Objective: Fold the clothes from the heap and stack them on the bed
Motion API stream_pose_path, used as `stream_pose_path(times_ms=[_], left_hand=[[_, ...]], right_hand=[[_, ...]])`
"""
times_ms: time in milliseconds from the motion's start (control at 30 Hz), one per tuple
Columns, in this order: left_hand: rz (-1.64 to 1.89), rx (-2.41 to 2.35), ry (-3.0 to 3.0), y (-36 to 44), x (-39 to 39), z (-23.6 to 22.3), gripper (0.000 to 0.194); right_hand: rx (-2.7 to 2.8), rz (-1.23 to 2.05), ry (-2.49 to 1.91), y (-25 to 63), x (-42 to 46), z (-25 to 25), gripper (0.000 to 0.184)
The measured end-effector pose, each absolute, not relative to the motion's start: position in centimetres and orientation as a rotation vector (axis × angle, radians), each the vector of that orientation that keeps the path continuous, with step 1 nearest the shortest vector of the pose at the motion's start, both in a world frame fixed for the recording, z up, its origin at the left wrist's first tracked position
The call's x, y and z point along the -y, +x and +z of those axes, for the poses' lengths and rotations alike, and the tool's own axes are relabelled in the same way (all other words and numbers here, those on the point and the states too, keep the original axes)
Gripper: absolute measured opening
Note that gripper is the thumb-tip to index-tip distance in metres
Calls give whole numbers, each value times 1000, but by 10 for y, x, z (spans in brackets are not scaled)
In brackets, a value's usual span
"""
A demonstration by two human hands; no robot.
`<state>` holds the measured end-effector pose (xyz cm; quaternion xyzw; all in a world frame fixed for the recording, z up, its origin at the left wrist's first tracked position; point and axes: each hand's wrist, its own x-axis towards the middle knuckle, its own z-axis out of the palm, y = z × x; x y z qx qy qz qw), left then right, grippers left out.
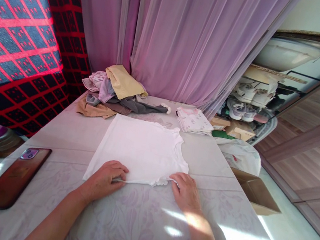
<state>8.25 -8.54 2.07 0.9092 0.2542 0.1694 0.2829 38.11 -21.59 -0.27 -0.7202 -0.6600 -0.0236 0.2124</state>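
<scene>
A white shirt (139,149) with ruffled sleeve edges lies spread on the table, its neckline toward the right. My left hand (107,178) is at the shirt's near edge, fingers curled over the fabric and thumb close beneath. Near the ruffled sleeve, my right hand (186,192) pinches the near right part of the shirt between thumb and fingers. Both forearms reach in from the bottom of the view.
Behind the shirt lies a heap of clothes (119,84); a folded stack of printed clothes (193,120) sits right of it. A phone (11,179) with a cable rests at the left. Right of the table (130,221) stand a cardboard box (258,192) and a shoe rack (298,92).
</scene>
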Motion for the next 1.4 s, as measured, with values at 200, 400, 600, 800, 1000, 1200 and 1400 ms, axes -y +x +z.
stream_pose_path(times_ms=[200,400,600,800,1000,1200,1400], left_hand=[[286,-842,2493,62,79,35,13],[238,-1003,2478,35,69,43,17],[126,-984,2415,24,70,47,17],[55,-1140,2456,19,73,46,17],[105,-1184,2442,9,70,45,22],[166,-1203,2401,8,70,51,13],[301,-1271,2293,15,62,69,17]], right_hand=[[1720,-33,-1932,391,213,-13,23],[1598,49,-1924,400,211,-16,22],[1765,47,-1807,413,219,-15,24],[1695,-125,-1881,423,221,-23,27],[1717,57,-1910,432,228,-21,27],[1658,138,-1926,433,230,-13,27],[1564,408,-2074,444,207,14,31]])
